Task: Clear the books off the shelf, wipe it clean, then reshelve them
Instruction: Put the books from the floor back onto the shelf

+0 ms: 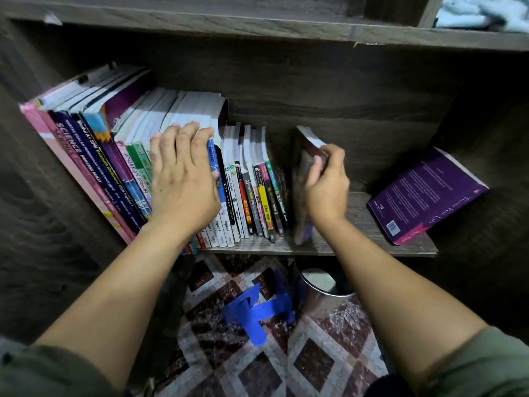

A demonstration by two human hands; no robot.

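While books (252, 196) line shelf (355, 224), purple book (426, 196) leans.

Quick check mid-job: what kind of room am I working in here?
Probably a home study corner: a wooden bookshelf packed with school workbooks, with a patterned rug and small bin below.

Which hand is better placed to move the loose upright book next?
Right. The right hand grips that book, standing apart from the row; the left hand lies flat on the row's taller books, likely steadying them.
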